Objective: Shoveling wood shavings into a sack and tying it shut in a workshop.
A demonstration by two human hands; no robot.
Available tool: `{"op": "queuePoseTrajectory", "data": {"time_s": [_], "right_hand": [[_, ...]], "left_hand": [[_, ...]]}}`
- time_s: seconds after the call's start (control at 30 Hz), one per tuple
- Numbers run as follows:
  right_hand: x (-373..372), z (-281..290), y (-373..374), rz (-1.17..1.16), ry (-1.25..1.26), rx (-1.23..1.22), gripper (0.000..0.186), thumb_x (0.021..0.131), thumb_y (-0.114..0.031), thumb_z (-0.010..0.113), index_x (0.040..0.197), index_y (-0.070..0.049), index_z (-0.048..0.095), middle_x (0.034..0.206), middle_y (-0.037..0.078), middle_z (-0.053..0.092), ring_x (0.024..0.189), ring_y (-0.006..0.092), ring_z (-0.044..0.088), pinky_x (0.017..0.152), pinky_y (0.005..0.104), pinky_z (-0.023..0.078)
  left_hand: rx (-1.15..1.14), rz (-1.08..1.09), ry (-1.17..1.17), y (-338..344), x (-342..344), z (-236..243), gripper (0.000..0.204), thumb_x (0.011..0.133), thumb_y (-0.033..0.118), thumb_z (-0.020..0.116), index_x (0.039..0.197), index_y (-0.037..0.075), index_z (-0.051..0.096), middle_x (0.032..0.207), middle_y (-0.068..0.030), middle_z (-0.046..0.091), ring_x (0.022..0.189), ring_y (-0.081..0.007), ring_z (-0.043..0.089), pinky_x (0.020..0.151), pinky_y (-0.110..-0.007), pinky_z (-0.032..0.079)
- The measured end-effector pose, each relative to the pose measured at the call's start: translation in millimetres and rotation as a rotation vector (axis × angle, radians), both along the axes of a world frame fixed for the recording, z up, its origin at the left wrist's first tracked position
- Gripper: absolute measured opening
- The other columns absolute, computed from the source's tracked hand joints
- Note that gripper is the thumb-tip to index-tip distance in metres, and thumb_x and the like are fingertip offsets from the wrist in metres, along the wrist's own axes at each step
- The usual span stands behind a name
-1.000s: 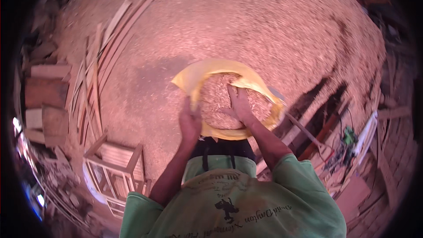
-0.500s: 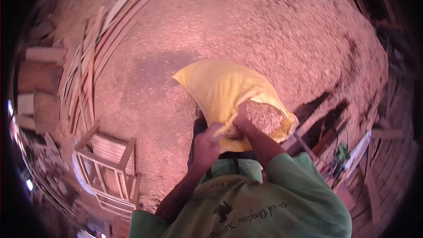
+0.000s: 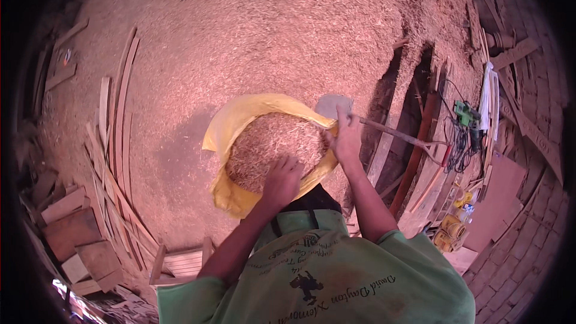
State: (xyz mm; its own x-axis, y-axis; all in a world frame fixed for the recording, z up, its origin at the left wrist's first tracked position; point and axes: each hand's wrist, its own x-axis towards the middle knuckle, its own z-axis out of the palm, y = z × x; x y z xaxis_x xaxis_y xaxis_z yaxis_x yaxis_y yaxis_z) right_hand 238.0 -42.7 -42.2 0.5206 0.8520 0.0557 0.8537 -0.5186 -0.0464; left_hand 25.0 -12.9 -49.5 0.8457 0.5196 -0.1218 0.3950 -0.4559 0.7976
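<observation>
A yellow sack (image 3: 237, 203) stands upright in front of me, its wide mouth turned up. Pale wood shavings (image 3: 264, 138) fill it almost to the rim. My left hand (image 3: 283, 180) rests over the near side of the mouth, fingers laid on the shavings. At the right rim, my right hand (image 3: 347, 139) has its thumb on the inner side and its fingers outside, closed on the sack's edge. Just beyond that hand lies a shovel (image 3: 390, 131), its grey blade partly covered by the sack and hand.
Shavings spread over the ground (image 3: 288, 36). Long wood strips (image 3: 114, 144) lie at the left, above stacked boards (image 3: 75, 234). A slatted wooden piece (image 3: 183, 262) is at lower left. Beams with dark gaps, a green power tool (image 3: 465, 114) and a yellow tool (image 3: 449, 232) are at the right.
The sack has gone from tilted, its mouth toward the right, to upright with its mouth facing up. My right hand has come out of the shavings to the right rim; my left lies on the shavings.
</observation>
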Motion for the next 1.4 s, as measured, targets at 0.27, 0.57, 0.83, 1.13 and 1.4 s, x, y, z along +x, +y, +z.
{"op": "queuePoseTrajectory", "data": {"time_s": [0.27,0.57,0.83,1.13,1.4], "right_hand": [[34.1,-57.5,-41.4,-0.093,0.878,0.048,0.022,0.09,-0.013,0.053,0.102,0.0,0.064,0.082,0.016,0.067,0.076,0.0244,0.065,0.071,0.033,0.049],[42.7,-81.3,-70.7,-0.196,1.157,0.14,0.018,0.09,-0.012,0.055,0.1,0.001,0.062,0.086,0.003,0.062,0.081,0.0083,0.055,0.071,0.0245,0.045],[88.6,-65.4,-91.4,-0.401,1.272,0.144,0.022,0.089,-0.017,0.054,0.1,0.001,0.063,0.082,0.006,0.062,0.077,0.0122,0.056,0.069,0.0287,0.045],[-2.2,-88.4,-9.8,-0.495,1.224,0.19,0.021,0.087,-0.014,0.047,0.097,-0.002,0.061,0.084,0.006,0.058,0.078,0.0144,0.052,0.07,0.0293,0.044],[-34.8,43.9,22.0,-0.168,1.148,0.106,0.03,0.091,-0.021,0.042,0.11,-0.004,0.059,0.098,0.02,0.062,0.094,0.0322,0.061,0.084,0.0423,0.045]], "left_hand": [[0.284,-0.165,0.176,-7.6,78.1,-84.6,0.049,0.081,0.051,0.058,0.119,0.02,0.061,0.128,-0.0094,0.053,0.132,-0.0399,0.034,0.104,-0.067,0.018],[0.234,-0.152,0.327,-28.0,100.2,-109.9,0.055,0.078,0.058,0.058,0.119,0.022,0.062,0.13,-0.0124,0.05,0.129,-0.0446,0.033,0.1,-0.07,0.023],[0.737,0.637,0.584,-47.4,-16.3,24.3,0.065,0.076,0.029,0.072,0.136,0.025,0.049,0.148,-0.0192,0.027,0.136,-0.0455,0.024,0.107,-0.063,0.02],[-0.733,1.43,-0.179,31.3,-151.6,-30.0,0.033,0.088,0.014,0.058,0.117,-0.003,0.058,0.1,-0.0116,0.064,0.088,-0.0225,0.062,0.079,-0.036,0.05],[-0.457,1.384,-0.139,28.9,-226.9,132.2,0.027,0.09,0.016,0.055,0.108,-0.004,0.058,0.098,-0.0098,0.061,0.088,-0.0185,0.057,0.082,-0.033,0.046]]}}
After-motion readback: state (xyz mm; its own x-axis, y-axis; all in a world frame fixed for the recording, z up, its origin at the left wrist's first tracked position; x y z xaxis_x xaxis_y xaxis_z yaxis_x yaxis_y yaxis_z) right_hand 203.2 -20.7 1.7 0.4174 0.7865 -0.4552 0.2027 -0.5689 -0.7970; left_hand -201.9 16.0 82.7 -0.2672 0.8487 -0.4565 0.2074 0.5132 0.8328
